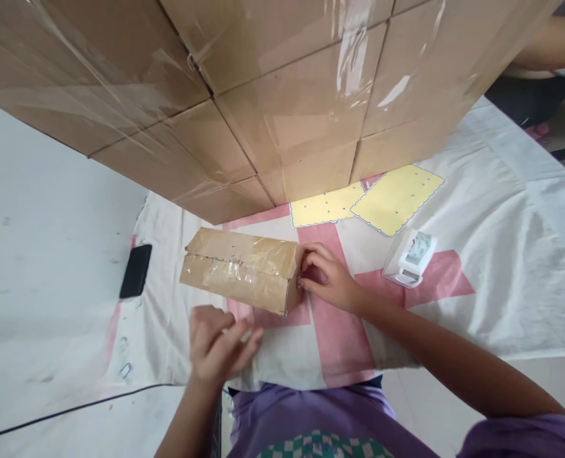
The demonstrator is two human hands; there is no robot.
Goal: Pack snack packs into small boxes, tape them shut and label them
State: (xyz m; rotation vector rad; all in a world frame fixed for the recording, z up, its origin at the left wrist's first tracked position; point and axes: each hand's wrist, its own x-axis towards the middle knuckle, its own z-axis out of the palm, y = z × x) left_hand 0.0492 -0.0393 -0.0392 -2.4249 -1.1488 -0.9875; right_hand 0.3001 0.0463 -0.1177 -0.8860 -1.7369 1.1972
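A small cardboard box (237,264) lies lengthwise on the cloth-covered table, with clear tape along its top seam. My right hand (327,277) is at the box's right end, its fingers and thumb curled against the end face. What the fingertips pinch there is partly hidden. Just below the box's front side, my left hand (220,340) hovers slightly blurred, fingers loosely bent and apart. It holds nothing that I can see. To the right of my right hand stands a white tape dispenser (411,254).
A tall stack of taped cardboard boxes (301,102) rises behind the small box. Two yellow scalloped cards (399,200) lie at its foot. A black phone (136,271) rests at the left table edge. Another person's arm (552,44) shows at the upper right. A dark cable (72,410) runs lower left.
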